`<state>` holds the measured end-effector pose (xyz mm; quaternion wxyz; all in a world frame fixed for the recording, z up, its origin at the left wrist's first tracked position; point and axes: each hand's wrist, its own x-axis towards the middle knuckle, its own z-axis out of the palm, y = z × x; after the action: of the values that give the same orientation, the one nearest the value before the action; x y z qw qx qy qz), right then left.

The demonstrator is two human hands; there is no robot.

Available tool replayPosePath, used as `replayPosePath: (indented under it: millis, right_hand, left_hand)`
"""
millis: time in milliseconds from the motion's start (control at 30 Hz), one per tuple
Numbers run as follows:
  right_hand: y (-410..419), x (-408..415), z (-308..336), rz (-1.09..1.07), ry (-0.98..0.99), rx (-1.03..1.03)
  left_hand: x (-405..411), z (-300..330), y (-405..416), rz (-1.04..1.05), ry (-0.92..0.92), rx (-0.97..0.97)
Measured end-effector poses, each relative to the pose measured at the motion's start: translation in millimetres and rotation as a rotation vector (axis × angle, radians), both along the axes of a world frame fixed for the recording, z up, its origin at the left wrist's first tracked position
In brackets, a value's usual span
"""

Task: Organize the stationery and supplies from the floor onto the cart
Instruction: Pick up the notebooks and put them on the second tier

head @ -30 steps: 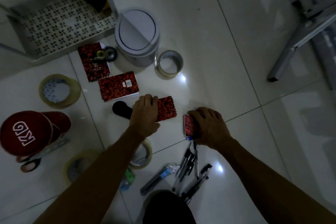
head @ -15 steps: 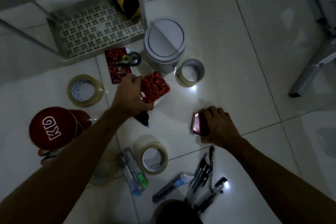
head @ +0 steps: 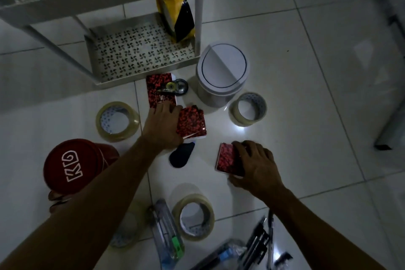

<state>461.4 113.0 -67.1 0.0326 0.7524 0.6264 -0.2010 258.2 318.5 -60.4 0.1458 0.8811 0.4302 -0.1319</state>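
Since before, our left hand (head: 163,126) carried two red patterned notebooks (head: 191,124) toward a third (head: 161,92); our right hand (head: 255,163) grips another small red notebook (head: 228,159).

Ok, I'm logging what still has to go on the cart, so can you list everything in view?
Notebooks: at least four, red-and-black; two stacked under left hand, one by cart, one under right hand.
Tape rolls: four clear, on floor.
Correction tape: one, on the notebook by the cart.
Bin: one, white, right of cart.
Cart: one, white; bottom shelf holds a yellow-black roll.
Cap: one, red, left.
Dark flat object: one, floor centre.
Pens: several, dark, bottom.
Cutter: unclear, bottom.
Left hand: grips notebook stack.
Right hand: holds a notebook.
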Motion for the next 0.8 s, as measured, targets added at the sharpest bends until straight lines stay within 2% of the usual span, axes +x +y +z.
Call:
replayPosePath:
  millis: [167, 333, 467, 600, 700, 800]
  right_hand:
    - [9.7, -1.4, 5.4, 0.007, -0.039, -0.071]
    - [11.7, -7.5, 9.5, 0.01, -0.049, -0.13]
    - [9.6, -9.0, 8.6, -0.023, -0.019, -0.136]
    - [4.8, -10.1, 5.1, -0.096, -0.008, -0.143]
    - [3.1, -12.5, 3.8, -0.229, 0.174, -0.182]
    - [4.3, -18.2, 5.6, -0.346, 0.35, -0.203]
  left_hand:
    - [-0.2, 5.4, -5.6, -0.117, 0.104, 0.082]
    - [-5.9, 4.0, -21.0, -0.228, 0.187, 0.018]
    - [-16.1, 2.3, -27.1, -0.119, 0.099, -0.087]
    - [-29.7, -4.2, -36.6, 0.077, -0.064, -0.227]
    - [-35.9, -4.3, -43.3, 0.217, -0.159, -0.308]
    - [-40.9, -0.5, -48.9, 0.441, -0.308, -0.506]
